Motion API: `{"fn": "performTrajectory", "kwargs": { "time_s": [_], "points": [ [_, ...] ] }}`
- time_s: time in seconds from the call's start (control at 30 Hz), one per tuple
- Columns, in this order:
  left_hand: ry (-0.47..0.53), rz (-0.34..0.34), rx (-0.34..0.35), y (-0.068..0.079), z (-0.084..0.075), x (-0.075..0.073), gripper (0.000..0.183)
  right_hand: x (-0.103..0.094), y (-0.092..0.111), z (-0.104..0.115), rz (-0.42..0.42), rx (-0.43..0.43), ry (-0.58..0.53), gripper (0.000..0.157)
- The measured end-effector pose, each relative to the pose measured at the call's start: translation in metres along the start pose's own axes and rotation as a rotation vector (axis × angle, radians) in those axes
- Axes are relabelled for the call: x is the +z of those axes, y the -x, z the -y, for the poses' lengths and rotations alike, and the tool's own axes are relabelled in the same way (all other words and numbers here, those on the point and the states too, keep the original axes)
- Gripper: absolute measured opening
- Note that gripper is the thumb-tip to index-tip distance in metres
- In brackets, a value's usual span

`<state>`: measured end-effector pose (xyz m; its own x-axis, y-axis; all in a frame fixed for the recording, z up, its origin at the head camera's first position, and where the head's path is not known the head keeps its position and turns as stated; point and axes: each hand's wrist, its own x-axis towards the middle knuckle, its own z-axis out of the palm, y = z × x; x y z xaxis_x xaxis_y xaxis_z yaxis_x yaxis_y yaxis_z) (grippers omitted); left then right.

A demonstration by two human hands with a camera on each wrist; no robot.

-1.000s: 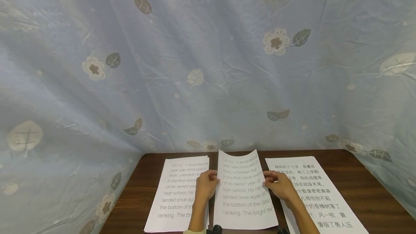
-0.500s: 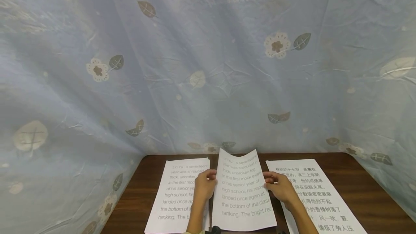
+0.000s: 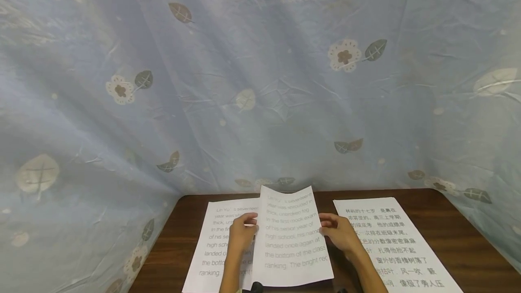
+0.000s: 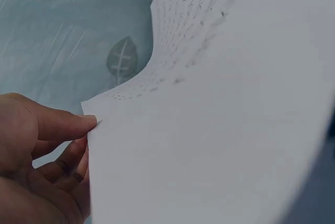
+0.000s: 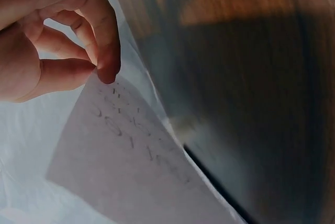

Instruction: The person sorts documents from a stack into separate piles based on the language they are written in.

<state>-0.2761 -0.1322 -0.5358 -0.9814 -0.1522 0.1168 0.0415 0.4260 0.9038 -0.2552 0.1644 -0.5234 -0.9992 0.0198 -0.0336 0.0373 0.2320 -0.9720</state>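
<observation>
A printed sheet of paper (image 3: 291, 238) with large English text is held up between both hands, its top edge bowed. At its left edge my left hand (image 3: 242, 234) pinches it between thumb and fingers; the left wrist view shows the thumb on the sheet (image 4: 172, 156). My right hand (image 3: 341, 235) pinches the opposite edge, and in the right wrist view thumb and forefinger meet on the paper (image 5: 125, 150). Beneath the left hand lies a stack of English-text pages (image 3: 211, 238), partly covered by the held sheet.
To the right, pages printed in Chinese characters (image 3: 400, 248) lie on the dark wooden table (image 3: 456, 229). A pale blue curtain (image 3: 260, 139) with leaf and flower prints hangs behind the table's back edge.
Both hands have moved left with the sheet between them. It now overlaps the left stack, and more of the Chinese pages shows.
</observation>
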Motion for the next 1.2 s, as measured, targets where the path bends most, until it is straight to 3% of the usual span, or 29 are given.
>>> {"fn": "performTrajectory", "kwargs": {
  "time_s": [0.43,0.7,1.2],
  "points": [
    [0.077,-0.036,-0.034,-0.002,0.014,-0.033,0.035,0.032,-0.009,-0.01,0.017,-0.007,-0.111,0.043],
    [0.069,-0.05,-0.045,-0.005,0.025,-0.049,0.035,0.051,-0.009,-0.006,0.025,-0.017,-0.151,0.045],
    [0.065,-0.047,-0.054,-0.005,0.038,-0.081,0.034,0.08,-0.007,0.002,0.129,-0.042,-0.206,0.048]
  ]
}}
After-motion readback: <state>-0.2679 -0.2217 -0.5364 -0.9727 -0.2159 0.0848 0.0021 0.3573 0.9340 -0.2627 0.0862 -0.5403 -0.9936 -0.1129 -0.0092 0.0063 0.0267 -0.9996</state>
